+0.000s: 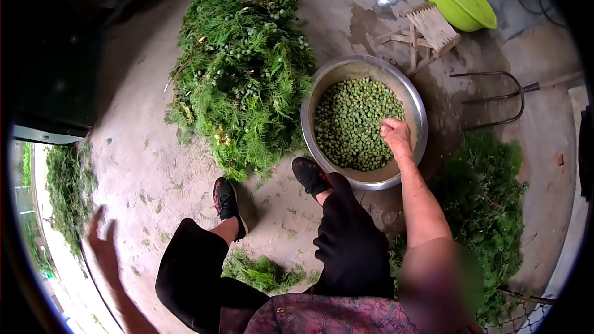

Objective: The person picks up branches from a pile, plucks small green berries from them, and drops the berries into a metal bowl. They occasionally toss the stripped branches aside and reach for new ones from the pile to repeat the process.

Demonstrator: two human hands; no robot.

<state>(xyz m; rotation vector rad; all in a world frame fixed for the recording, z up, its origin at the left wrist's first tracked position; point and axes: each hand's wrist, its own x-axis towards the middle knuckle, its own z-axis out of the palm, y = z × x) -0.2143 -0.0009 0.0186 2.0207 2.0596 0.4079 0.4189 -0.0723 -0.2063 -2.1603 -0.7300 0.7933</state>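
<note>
My right hand [396, 135] is over the right side of a wide metal basin [416, 96], its fingers curled together. Whatever they may hold is hidden or too small to make out. Inside the basin lies a thick layer of small round green cones [356, 120] that look like cypress or arborvitae cones. Off to the left, my left hand [104, 248] is raised above the floor with its fingers apart and nothing in it. A large heap of leafy green branches [247, 80], with pale cones still on them, lies left of the basin.
Behind the basin stand a small wooden folding stool [433, 26] and a lime-green plastic tub [461, 0]. A metal fork [520, 93] lies at the right, above another pile of green sprigs [489, 192]. More greenery [65, 188] lies by the left edge.
</note>
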